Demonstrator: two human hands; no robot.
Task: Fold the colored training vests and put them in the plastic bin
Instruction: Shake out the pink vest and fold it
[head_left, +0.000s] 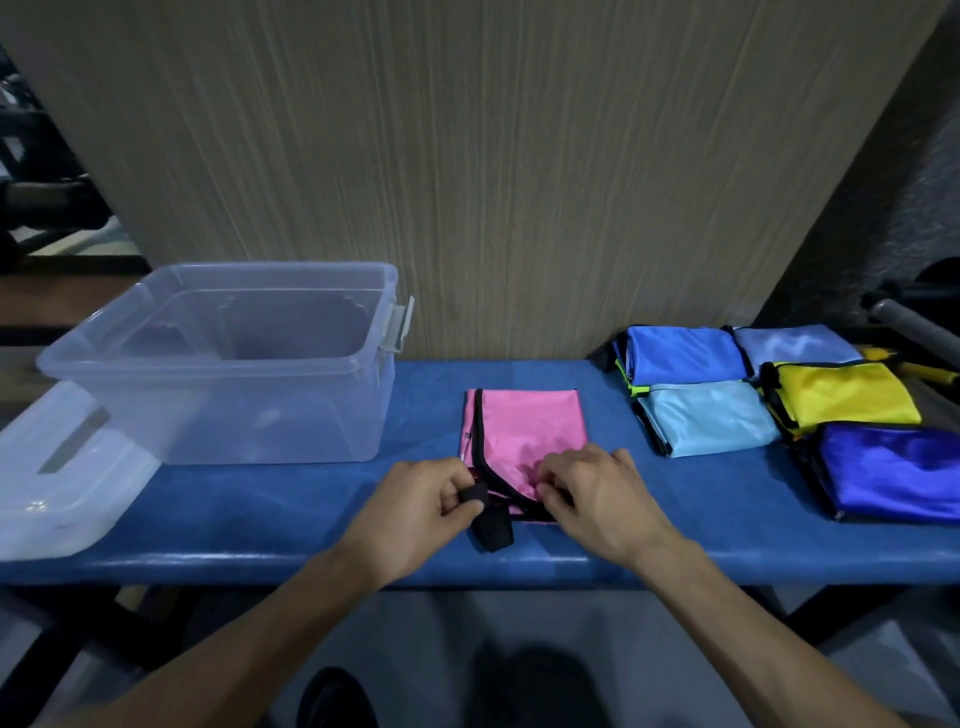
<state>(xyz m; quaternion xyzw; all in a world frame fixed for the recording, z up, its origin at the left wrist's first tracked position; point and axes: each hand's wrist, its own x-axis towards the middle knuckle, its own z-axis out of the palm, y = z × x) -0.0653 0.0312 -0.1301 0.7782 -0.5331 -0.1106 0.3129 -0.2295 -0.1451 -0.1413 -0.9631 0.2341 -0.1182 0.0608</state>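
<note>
A blue padded bench (260, 509) is being used as the work surface, with a wood-grain panel (519, 182) standing behind it. The clear plastic bin (228, 364) is sitting open at the bench's left end, its lid (57, 488) lying beside it at the edge; no vest is being seen inside it, though the walls are blurred. Five folded vests are being kept in a cluster at the right end: a royal blue one (685, 353), a pale lilac one (795, 343), a light blue one (711, 418), a yellow one (841, 395) and a deep violet one (904, 467).

The folding step is judged to be in hand. The pink vest (530, 431), black-trimmed and glossy (already reduced to a narrow rectangle), is lying at the bench's middle, near the front edge, between bin and cluster. Its near end is being gathered: the left hand (415, 512) is curled round a black strap (485, 519), while the right hand (592, 493) is pinching the pink cloth with bent fingers.

The next move is judged to call for the loose strap being tucked in and the near end being folded away, so that the slippery fabric is not springing open before being carried left to the bin.
</note>
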